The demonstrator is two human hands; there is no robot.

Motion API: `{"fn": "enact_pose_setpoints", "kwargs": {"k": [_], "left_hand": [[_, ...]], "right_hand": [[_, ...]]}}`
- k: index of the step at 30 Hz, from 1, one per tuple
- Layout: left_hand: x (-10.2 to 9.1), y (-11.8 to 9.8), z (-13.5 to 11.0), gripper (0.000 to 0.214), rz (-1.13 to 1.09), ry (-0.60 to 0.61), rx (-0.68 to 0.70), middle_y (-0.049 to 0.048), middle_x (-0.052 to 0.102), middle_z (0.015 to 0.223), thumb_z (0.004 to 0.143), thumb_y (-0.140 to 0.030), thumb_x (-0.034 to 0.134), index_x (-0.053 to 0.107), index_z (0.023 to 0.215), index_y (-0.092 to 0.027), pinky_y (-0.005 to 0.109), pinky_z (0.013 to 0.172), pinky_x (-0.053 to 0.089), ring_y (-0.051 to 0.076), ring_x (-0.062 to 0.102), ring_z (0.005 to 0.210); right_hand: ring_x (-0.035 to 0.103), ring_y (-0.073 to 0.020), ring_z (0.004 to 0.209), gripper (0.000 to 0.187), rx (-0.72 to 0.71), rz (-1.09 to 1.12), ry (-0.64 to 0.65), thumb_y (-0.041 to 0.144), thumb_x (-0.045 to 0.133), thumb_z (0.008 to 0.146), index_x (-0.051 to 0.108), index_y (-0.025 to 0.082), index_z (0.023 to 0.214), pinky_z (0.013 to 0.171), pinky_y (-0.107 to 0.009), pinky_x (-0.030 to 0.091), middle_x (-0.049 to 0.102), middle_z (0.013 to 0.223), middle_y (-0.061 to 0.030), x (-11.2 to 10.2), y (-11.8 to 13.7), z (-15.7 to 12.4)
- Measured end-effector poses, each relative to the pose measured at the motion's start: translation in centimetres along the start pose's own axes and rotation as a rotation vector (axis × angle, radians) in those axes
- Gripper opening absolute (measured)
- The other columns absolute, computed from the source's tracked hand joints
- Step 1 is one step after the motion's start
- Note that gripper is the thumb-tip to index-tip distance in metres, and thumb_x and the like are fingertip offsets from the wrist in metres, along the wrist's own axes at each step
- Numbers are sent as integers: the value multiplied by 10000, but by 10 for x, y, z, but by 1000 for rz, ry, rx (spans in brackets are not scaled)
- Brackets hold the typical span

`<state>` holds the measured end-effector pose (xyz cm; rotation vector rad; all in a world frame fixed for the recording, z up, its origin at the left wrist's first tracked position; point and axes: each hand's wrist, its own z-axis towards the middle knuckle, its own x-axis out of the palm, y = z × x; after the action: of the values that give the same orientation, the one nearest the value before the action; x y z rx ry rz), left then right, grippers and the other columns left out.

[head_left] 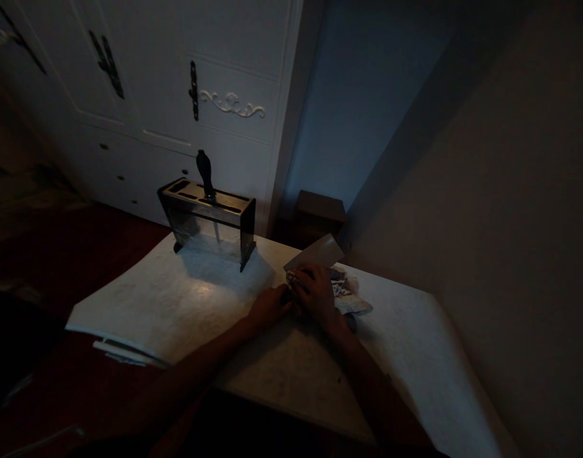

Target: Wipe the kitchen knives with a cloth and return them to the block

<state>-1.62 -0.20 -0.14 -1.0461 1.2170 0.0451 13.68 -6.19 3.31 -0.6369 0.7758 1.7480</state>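
A cleaver (317, 251) with a broad, pale blade lies at an angle near the table's far edge, its blade pointing away to the right. My left hand (270, 306) is closed around its handle end, which is mostly hidden by the fingers. My right hand (315, 292) bends over the near end of the blade, its fingers pressing a bit of patterned cloth there. More crumpled, patterned cloth (353, 302) shows to the right of that hand; the dim light hides its exact shape.
A knife block (200, 207) with clear sides stands on the white table (177, 296) to the left, one black-handled knife (204, 172) upright in it. Behind are a white wardrobe (244, 57) and a brown box-like piece (320, 210). A wall (511, 191) rises at right.
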Motion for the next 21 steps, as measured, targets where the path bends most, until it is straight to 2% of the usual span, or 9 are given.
{"fn": "enact_pose_setpoints", "kwargs": {"k": [6, 13, 21], "left_hand": [[2, 1, 0, 255, -3, -24, 4, 89, 701, 889, 863, -381, 543, 602, 967, -155, 286, 664, 432, 222, 651, 786], [2, 3, 2, 280, -44, -78, 1, 93, 714, 929, 854, -354, 555, 617, 1040, -154, 286, 685, 461, 225, 671, 812], [-3, 2, 2, 301, -64, -135, -13, 102, 722, 968, 841, -310, 569, 622, 1088, -146, 297, 727, 483, 236, 685, 855]], "right_hand": [[552, -246, 962, 229, 38, 64, 23, 216, 641, 871, 703, 227, 1092, 841, -405, 451, 641, 1003, -81, -6, -2, -10], [548, -242, 957, 236, 38, 87, 70, 225, 637, 870, 702, 255, 1094, 850, -404, 446, 632, 963, -65, -12, -2, -14], [550, -235, 892, 147, 71, 46, 102, 226, 639, 839, 713, 236, 966, 809, -388, 431, 629, 881, -55, -12, -2, -15]]}}
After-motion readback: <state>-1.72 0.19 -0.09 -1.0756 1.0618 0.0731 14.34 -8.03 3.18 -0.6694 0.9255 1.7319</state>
